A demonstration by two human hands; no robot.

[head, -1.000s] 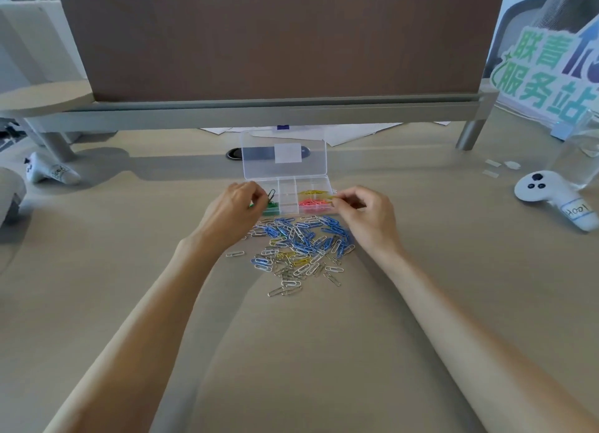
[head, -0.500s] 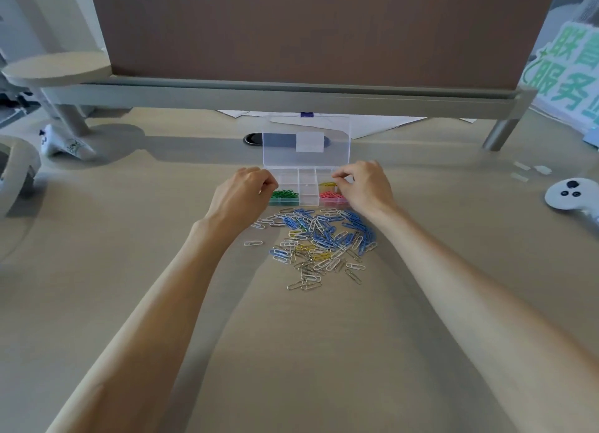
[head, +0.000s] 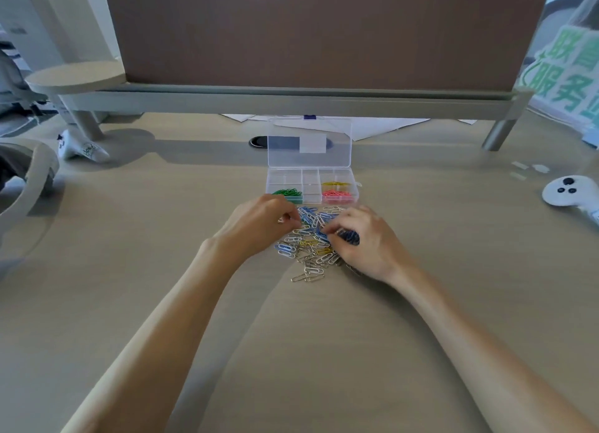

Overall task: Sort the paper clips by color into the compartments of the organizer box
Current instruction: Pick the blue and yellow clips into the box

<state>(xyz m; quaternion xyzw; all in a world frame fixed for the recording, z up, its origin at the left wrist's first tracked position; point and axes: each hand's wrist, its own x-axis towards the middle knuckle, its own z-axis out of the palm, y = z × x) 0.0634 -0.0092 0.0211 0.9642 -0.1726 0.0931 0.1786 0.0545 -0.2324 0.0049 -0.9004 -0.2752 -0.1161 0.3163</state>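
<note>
The clear organizer box [head: 310,176] stands on the desk with its lid [head: 309,142] upright. Green clips [head: 287,192] fill its front left compartment. Yellow clips [head: 335,183] and pink clips [head: 337,195] lie in two right compartments. A loose pile of blue, silver and yellow paper clips [head: 309,244] lies just in front of the box. My left hand [head: 259,222] is at the pile's left edge, fingertips pinched on a silver clip. My right hand [head: 366,241] curls over the pile's right side, with blue clips [head: 348,237] showing inside its grip.
A white controller [head: 565,192] lies at the right, another [head: 82,149] at the far left. A brown divider panel on a grey rail [head: 291,100] runs behind the box, with papers [head: 382,129] beneath it. A green-lettered sign [head: 564,79] stands at the back right.
Both hands have drawn back from the box's compartments down onto the loose pile. The camera view has shifted closer and lower.
</note>
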